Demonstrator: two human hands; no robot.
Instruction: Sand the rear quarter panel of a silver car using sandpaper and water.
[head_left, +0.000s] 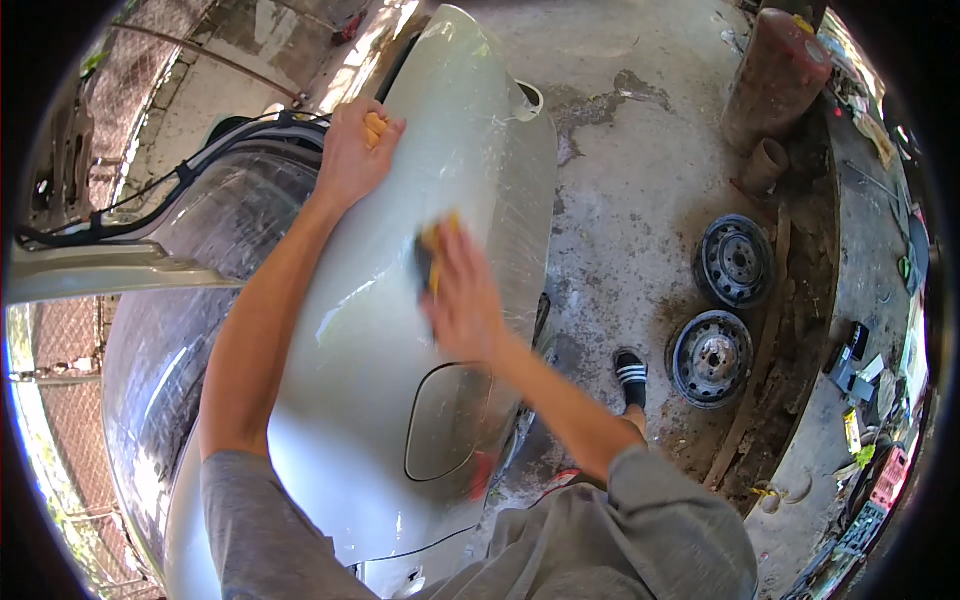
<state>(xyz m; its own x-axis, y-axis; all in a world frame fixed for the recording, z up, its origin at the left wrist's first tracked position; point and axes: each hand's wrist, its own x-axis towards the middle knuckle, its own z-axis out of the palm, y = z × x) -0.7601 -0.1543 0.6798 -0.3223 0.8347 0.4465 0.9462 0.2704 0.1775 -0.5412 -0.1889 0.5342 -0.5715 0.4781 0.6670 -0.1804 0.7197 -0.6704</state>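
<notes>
Before me is the pale silver-green body panel [420, 190] of a car, its surface wet and streaked. My right hand [466, 295] presses a black-and-yellow sanding block [430, 262] onto the middle of this panel; hand and block are smeared by motion. Farther up and to the left, my left hand [355, 155] is closed around a yellow sponge [375, 128], near the panel's edge beside the rear window. Most of the sponge is hidden by the fingers. The closed fuel door [448, 420] lies below my right hand.
The dark rear window [215, 215] and open trunk frame lie left. On the concrete floor at right are two steel wheels [735, 262] [712, 358], with a rusty red cylinder [775, 75] beyond them. A cluttered workbench [840, 320] runs along the far right. My sandalled foot [631, 374] stands beside the car.
</notes>
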